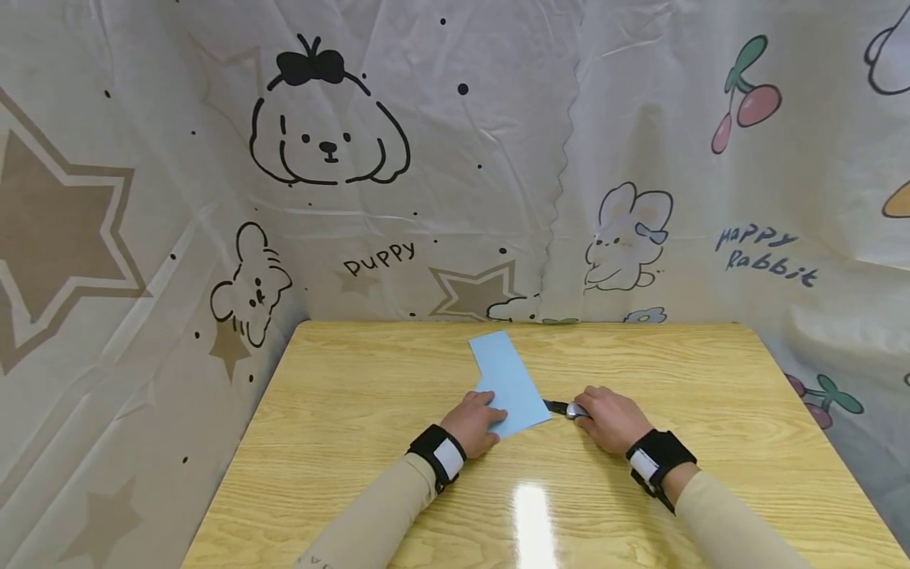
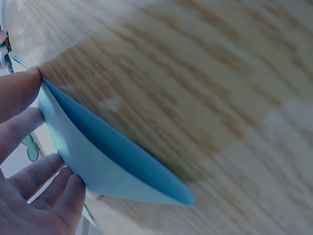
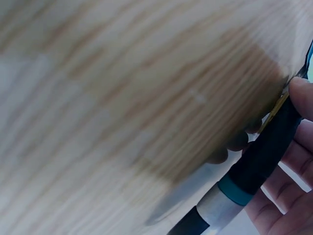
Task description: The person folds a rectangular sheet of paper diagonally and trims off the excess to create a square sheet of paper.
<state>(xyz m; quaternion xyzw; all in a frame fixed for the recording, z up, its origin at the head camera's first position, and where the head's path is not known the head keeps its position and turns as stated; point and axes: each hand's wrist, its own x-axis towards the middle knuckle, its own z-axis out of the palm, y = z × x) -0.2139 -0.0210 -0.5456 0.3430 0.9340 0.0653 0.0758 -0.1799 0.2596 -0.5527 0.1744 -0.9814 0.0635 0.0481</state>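
Observation:
A folded light-blue sheet of paper (image 1: 513,383) lies on the table in the head view. My left hand (image 1: 472,423) presses on its near left part with spread fingers. In the left wrist view the paper (image 2: 93,156) shows two layers, gaping at the fold. My right hand (image 1: 613,419) grips a utility knife (image 1: 573,410) just right of the paper. Its dark blade (image 1: 555,406) points left, with the tip at the paper's right edge and hidden there. The right wrist view shows the knife's black handle (image 3: 264,147) with a teal ring and silver section, the thumb on top.
The wooden table (image 1: 355,371) reaches back to a cloth backdrop (image 1: 455,158) with cartoon prints, which also hangs along both sides. Black straps (image 1: 657,462) with cameras circle both wrists. A bright light reflection falls on the near tabletop.

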